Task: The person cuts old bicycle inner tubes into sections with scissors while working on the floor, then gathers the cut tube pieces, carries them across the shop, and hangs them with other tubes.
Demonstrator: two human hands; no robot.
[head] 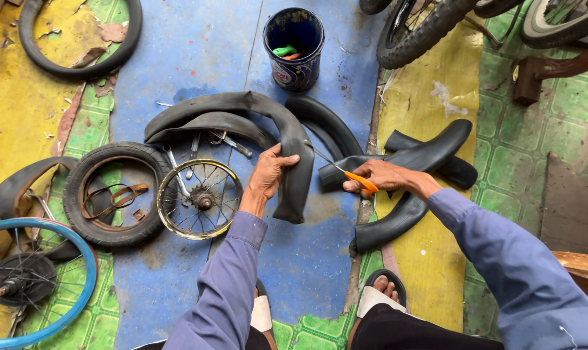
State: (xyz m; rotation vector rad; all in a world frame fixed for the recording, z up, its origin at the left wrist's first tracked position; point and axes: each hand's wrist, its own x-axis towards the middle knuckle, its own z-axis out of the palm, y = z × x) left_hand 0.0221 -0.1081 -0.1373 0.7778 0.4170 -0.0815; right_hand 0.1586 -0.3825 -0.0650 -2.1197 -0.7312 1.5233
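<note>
Left hand gripping black inner tube at floor centre. Right hand closed on orange-handled scissors, blades toward tube. Small spoked wheel just left; blue bucket far behind.

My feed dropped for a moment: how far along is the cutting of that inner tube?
Done: no finished cut is visible. In hand: the left hand grips the black inner tube; the right hand holds orange-handled scissors pointed at it. Left: the tube looks whole; other tube pieces lie alongside.
</note>
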